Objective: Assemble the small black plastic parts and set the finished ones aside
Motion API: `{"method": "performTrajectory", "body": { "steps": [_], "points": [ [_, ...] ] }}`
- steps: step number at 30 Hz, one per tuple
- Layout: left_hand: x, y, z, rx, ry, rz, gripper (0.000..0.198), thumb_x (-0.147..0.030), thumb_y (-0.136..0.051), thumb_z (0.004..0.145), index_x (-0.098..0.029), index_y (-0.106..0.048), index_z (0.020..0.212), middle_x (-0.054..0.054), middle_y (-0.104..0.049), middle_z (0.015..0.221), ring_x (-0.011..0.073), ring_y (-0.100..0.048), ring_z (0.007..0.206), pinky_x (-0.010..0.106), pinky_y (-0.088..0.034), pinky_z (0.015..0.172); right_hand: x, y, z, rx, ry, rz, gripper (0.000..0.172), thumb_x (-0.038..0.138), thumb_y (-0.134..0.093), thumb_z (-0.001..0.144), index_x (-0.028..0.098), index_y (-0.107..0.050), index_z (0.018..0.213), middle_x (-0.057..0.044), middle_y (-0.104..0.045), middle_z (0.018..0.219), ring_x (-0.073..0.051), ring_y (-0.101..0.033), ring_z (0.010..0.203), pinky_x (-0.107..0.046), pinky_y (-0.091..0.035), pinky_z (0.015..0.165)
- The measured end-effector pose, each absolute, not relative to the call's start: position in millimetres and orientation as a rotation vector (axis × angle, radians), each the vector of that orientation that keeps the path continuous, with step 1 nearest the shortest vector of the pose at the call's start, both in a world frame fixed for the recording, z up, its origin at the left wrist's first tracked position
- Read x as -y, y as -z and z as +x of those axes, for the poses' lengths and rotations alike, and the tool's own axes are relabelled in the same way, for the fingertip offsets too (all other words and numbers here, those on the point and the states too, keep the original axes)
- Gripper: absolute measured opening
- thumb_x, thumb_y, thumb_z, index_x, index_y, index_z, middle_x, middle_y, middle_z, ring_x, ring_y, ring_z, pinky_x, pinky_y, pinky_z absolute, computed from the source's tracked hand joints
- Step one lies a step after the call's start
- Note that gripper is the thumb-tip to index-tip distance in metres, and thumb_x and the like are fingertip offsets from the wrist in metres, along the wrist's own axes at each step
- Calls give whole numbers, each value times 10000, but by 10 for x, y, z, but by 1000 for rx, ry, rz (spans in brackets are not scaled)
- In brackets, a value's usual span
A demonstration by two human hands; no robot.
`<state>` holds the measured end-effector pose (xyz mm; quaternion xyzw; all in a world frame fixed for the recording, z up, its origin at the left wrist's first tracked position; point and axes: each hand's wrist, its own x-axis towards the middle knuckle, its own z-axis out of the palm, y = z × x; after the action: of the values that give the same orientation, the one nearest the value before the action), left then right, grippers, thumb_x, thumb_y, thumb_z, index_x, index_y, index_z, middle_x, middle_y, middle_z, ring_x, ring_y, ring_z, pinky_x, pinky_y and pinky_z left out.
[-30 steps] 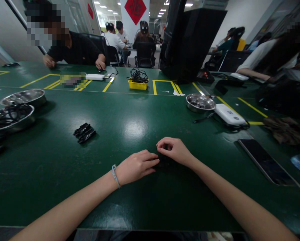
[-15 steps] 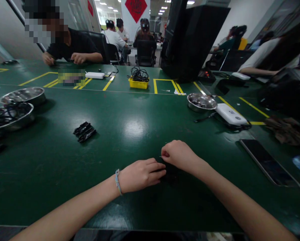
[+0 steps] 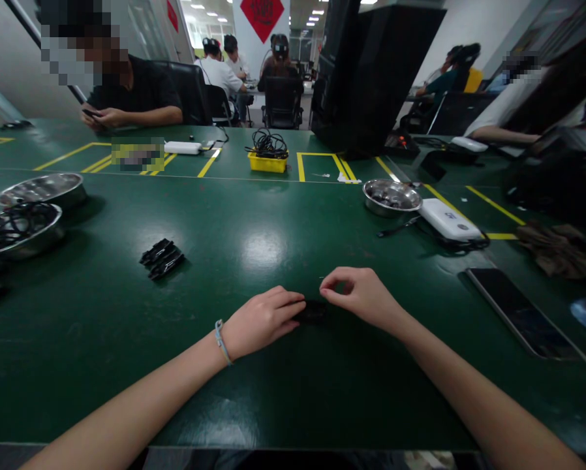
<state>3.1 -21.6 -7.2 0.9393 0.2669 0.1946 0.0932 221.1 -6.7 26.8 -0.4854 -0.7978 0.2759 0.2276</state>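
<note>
My left hand (image 3: 263,320), with a braided band at the wrist, has its fingers closed on the left end of a small black part (image 3: 315,312) that lies on the green table. Just up and to the right of that part, the thumb and forefinger of my right hand (image 3: 359,294) meet in a pinch. Whatever is between those fingertips is too small to make out. A short thin pale sliver (image 3: 322,277) shows beside them. Farther left rests a little bunch of black pieces (image 3: 162,258).
Metal bowls (image 3: 72,189) stand at the left, one with black cables. At the right are a metal bowl with small parts (image 3: 391,207), a white power bank (image 3: 450,220) and a phone (image 3: 521,313). A yellow tray with cables (image 3: 267,162) sits farther back. A co-worker (image 3: 136,98) sits opposite.
My left hand has moved a little left and up with the black part, which now shows more clearly. My right hand has lifted slightly away from it, still pinched.
</note>
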Motion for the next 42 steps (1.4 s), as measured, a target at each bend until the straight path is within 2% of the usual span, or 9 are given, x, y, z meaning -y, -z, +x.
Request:
{"method": "performTrajectory", "body": {
  "steps": [4,8,24,42],
  "points": [
    [187,75,24,-840,-584,2735,264,-219,-496,835,-149,-538,1087,82,-560,1097,173,-528,926,305,-467,810,115,-154,2114,2222,-879,-1204,106,243,-575,730,200,-671,723,-23,-640,891,-125,-577,756,-222,-437,581],
    [183,72,35,-859,-591,2702,242,-202,-506,828,-165,-555,1062,67,-561,1098,166,-528,931,301,-461,820,147,-72,2047,2253,-820,-1178,82,229,-590,727,211,-669,715,-21,-639,903,-147,-558,847,-262,-437,672],
    [175,78,41,-843,-644,2693,245,-198,-519,818,-152,-560,1055,74,-572,1076,172,-535,918,306,-466,805,178,-45,1996,2260,-722,-1212,72,185,-588,712,190,-645,668,-26,-650,869,-153,-556,819,-296,-438,726],
    [174,120,40,-821,-688,2688,264,-196,-539,805,-164,-555,1066,66,-570,1084,163,-537,929,294,-467,806,178,-89,1998,2278,-728,-1205,106,184,-578,715,197,-676,677,-28,-655,870,-155,-560,807,-286,-437,701]
  ]
}}
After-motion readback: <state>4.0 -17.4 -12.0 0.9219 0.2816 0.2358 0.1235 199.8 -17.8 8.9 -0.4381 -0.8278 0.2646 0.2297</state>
